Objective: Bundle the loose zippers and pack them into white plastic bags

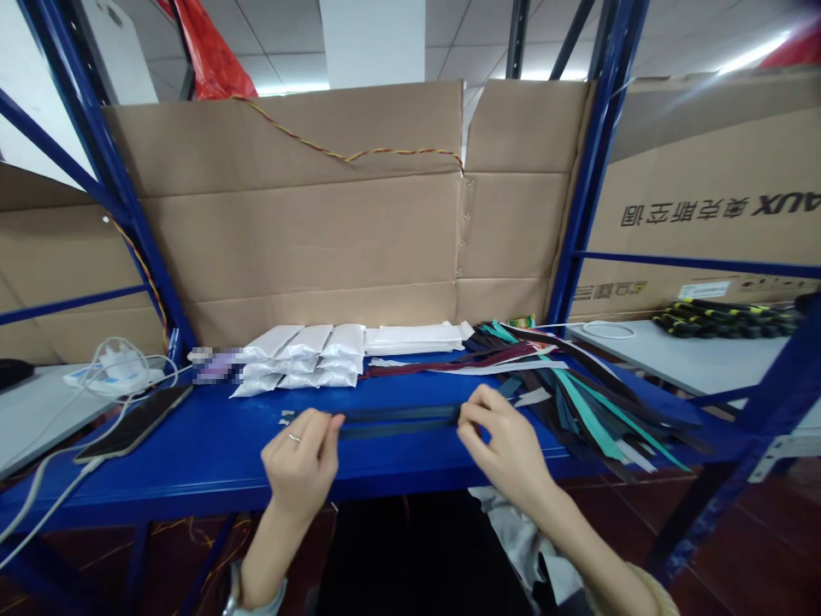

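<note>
Between my hands a dark blue-grey zipper strip (401, 417) is stretched level above the blue tabletop. My left hand (301, 458) pinches its left end, thumb against curled fingers. The right end is held by my right hand (497, 432), thumb and forefinger together. Beyond the left hand lie small white packets (304, 352), stacked in rows. To the right of my right hand, a loose pile of zipper strips (581, 402) in black, teal, white and grey hangs over the front edge. A maroon strip (442, 364) and a white one lie behind the held strip.
Flat white packets (416, 338) lie at the back against a cardboard wall (308, 231). A phone (134, 423) with a white cable rests at the left. Blue posts (593, 162) frame the bench. Black-and-yellow tools (724, 318) lie on the right-hand table.
</note>
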`<state>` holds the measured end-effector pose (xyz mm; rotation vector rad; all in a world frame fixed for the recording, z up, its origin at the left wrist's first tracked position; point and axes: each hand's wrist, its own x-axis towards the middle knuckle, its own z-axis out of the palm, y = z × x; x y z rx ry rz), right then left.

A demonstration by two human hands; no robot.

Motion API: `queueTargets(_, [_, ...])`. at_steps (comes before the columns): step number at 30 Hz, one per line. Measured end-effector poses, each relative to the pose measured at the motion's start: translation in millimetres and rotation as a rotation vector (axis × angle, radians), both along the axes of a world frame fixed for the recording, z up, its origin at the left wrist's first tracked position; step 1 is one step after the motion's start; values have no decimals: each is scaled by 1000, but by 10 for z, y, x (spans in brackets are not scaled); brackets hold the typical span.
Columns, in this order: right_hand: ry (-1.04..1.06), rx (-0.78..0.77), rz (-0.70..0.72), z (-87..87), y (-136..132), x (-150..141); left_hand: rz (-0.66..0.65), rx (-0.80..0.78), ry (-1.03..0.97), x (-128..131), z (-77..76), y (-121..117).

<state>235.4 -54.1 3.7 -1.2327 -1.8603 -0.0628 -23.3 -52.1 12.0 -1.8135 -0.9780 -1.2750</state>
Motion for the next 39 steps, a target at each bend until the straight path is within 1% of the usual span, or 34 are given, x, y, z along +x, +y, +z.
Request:
queueTargets(3, [-76, 68, -105, 25, 174, 319, 214, -90, -96, -323, 77, 92])
queueTargets(6, [-174, 72, -139, 25, 304, 610, 407, -171, -231, -662, 81, 218])
queueTargets(8, [-210, 51, -146, 10, 363, 757, 495, -211, -295, -853, 81, 272])
queueTargets(11, [-204, -18, -148, -10, 411, 883, 539, -232, -320, -1012, 117, 260])
queueTargets(15, [-163, -115, -159, 3, 402, 920, 530, -259, -338, -1023, 199, 162])
queueTargets(18, [-109, -190, -86, 12, 382, 893, 501, -305, -352, -1004, 226, 154])
queueTargets(20, [-43, -208, -37, -6, 386, 836, 487, -318, -367, -984, 219, 193])
queueTargets(23, [45, -253, 74, -68, 420, 672, 447, -355, -366, -878, 179, 270])
queueTargets(25, [127, -338, 194, -113, 433, 518, 368, -419, -334, -723, 141, 301])
queueTargets(27, [265, -432, 315, -147, 419, 350, 239, -506, -281, -500, 95, 296])
queueTargets(30, [483, -536, 446, -174, 346, 118, -11, -684, -168, -88, 10, 209])
queueTargets(31, [533, -559, 481, -181, 314, 53, -90, -739, -127, 52, -22, 163])
queueTargets(33, [601, -588, 551, -196, 251, -56, -199, -840, -69, 303, -85, 61])
queueTargets(36, [651, -615, 630, -228, 179, -176, -271, -946, -35, 554, -161, -62])
queueTargets(39, [662, -634, 675, -259, 138, -255, -279, -987, -32, 642, -197, -108])
